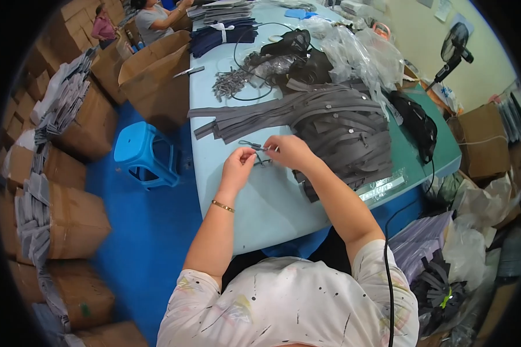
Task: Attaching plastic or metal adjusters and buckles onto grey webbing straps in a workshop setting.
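Observation:
Over the pale table, my left hand [237, 168] and my right hand [289, 151] meet with their fingertips pinched. Between them is a small dark cord loop [250, 144], which looks like a zipper pull. Another thin dark piece [263, 162] shows just below the fingertips; whether it is joined to the loop I cannot tell. Right beside my right hand lies a big heap of dark grey tape strips [344, 130], with small light bits on some of them. A flatter bundle of grey strips [243, 115] stretches left from it, beyond my hands.
Small grey pieces [230, 82] lie piled farther back, near scissors [189, 72] at the table's left edge. Clear plastic bags [359, 52] and a black bag [414, 121] sit right. A blue stool [145, 153] and cartons [78, 220] stand left. Two people are at the far left.

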Demonstrator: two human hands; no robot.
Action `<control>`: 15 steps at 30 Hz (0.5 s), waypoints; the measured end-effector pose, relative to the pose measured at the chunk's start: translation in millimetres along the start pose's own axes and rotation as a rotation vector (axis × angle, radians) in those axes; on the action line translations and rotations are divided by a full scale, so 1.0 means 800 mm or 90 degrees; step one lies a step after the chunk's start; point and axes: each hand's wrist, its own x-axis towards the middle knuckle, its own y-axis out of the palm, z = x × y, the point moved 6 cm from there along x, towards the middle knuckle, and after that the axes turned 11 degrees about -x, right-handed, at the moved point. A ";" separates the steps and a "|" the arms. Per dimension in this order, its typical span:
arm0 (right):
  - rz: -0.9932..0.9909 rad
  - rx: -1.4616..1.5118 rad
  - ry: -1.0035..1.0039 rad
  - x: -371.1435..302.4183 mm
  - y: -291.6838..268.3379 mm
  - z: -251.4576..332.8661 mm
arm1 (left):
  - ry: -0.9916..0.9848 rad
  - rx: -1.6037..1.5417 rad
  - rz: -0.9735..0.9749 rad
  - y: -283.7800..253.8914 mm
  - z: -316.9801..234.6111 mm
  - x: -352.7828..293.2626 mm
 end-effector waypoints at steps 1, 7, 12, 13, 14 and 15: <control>-0.051 0.017 0.014 0.007 -0.011 -0.007 | 0.011 0.002 0.003 0.004 0.001 0.000; -0.101 -0.039 0.019 0.061 -0.018 -0.015 | -0.007 -0.022 0.001 0.010 0.004 0.003; -0.190 -0.153 -0.033 0.122 -0.008 0.003 | 0.051 0.033 -0.013 0.010 -0.001 0.007; -0.196 -0.154 -0.045 0.134 -0.005 0.008 | 0.059 0.029 -0.016 0.009 -0.001 0.007; -0.202 -0.155 -0.056 0.146 -0.001 0.014 | 0.069 0.020 -0.028 0.009 -0.001 0.006; -0.202 -0.157 -0.064 0.156 0.003 0.019 | 0.072 0.019 -0.036 0.008 -0.006 0.006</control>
